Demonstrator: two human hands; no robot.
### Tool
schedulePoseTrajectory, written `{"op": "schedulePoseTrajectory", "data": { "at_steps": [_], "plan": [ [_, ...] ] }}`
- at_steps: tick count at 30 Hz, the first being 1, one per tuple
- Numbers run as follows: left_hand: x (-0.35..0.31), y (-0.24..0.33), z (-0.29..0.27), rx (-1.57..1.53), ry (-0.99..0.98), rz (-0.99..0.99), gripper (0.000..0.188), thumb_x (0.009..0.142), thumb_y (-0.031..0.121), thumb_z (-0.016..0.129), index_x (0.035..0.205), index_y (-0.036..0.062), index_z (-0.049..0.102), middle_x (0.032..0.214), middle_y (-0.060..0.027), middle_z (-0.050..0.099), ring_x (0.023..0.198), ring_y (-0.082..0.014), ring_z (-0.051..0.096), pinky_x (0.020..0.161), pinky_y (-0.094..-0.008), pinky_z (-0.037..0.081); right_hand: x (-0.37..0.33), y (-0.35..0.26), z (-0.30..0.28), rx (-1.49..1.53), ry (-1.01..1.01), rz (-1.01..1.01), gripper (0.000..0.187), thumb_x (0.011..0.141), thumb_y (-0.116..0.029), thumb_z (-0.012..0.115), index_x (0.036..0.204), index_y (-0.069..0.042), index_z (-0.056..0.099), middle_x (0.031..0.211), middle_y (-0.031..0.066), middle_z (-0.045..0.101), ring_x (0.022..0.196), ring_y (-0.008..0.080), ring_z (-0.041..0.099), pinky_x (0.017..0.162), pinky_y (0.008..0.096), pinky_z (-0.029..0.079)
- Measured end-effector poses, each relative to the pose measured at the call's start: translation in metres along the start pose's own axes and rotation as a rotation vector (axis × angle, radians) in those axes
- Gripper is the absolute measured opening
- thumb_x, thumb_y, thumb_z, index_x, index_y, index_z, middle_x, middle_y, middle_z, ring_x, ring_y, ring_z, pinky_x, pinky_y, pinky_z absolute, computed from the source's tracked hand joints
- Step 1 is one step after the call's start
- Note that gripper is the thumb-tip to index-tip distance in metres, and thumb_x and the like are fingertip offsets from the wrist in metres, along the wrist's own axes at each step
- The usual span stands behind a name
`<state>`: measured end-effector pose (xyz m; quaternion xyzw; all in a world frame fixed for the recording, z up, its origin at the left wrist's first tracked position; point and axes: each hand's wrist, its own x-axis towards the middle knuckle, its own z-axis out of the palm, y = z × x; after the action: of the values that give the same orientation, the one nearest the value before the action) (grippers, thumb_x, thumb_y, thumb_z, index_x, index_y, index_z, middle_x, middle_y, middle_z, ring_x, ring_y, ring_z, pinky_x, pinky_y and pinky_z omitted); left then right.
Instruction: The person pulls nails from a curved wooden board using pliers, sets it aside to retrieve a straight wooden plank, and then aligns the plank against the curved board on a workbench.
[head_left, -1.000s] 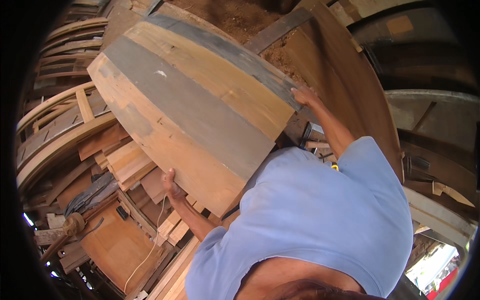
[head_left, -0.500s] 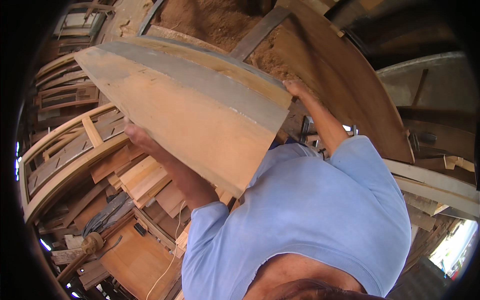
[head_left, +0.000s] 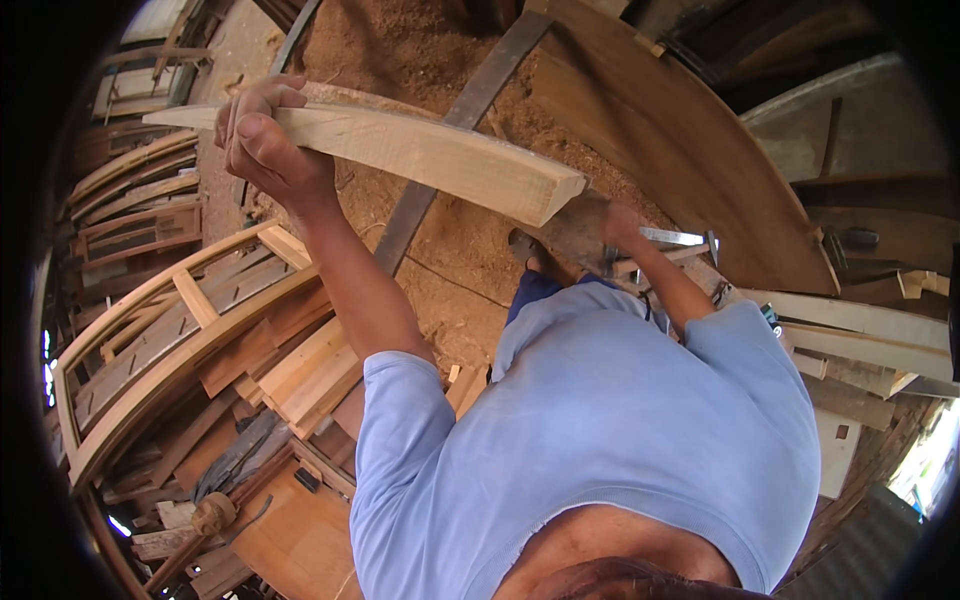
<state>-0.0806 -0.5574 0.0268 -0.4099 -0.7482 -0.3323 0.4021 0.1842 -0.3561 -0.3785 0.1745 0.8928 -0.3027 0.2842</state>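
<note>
Head view: I've got the wooden panel up in front of me, edge-on to my eyes, so it reads as a long pale slab running from far left to the middle of the scene. It looks stiff and weighty to me, a glued-up board of raw timber, dry and rough enough not to slip, with hard corners that could bruise if knocked. Best held at its two ends, and that's where I have it. My left hand is raised high, arm stretched out, grip closed around the far-left end, thumb on the near face and fingers curled over the top. My right hand sits lower under the near-right end; the board hides most of it, so I can't tell how that grip is set. Below lie sawdust floor and a curved wooden frame at left.
</note>
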Motion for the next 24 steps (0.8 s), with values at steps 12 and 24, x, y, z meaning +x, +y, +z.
{"op": "schedulePoseTrajectory", "data": {
  "at_steps": [12,24],
  "plan": [
    [0.030,-0.004,0.039,-0.011,0.045,0.123,0.053,0.095,0.032,0.028,0.069,0.0090,0.067,0.068,-0.0070,0.066,0.069,-0.0303,0.059,0.076,-0.0393,0.043,0.001,-0.028,0.047,-0.384,0.183,-0.180,0.038,0.080,-0.019,0.063,0.116,-0.007,0.063,0.120,0.0145,0.056,0.117,0.0347,0.055,0.096,0.0444,0.048],
    [0.045,-0.009,0.063,-0.046,0.068,0.250,0.055,0.100,0.034,0.028,0.072,0.0103,0.070,0.074,-0.0058,0.069,0.074,-0.0302,0.064,0.079,-0.0410,0.046,-0.010,-0.051,0.054,-0.428,0.167,0.028,0.040,0.079,-0.017,0.067,0.113,0.005,0.063,0.120,0.0248,0.062,0.113,0.0368,0.061,0.093,0.0434,0.052]
  ]
}}
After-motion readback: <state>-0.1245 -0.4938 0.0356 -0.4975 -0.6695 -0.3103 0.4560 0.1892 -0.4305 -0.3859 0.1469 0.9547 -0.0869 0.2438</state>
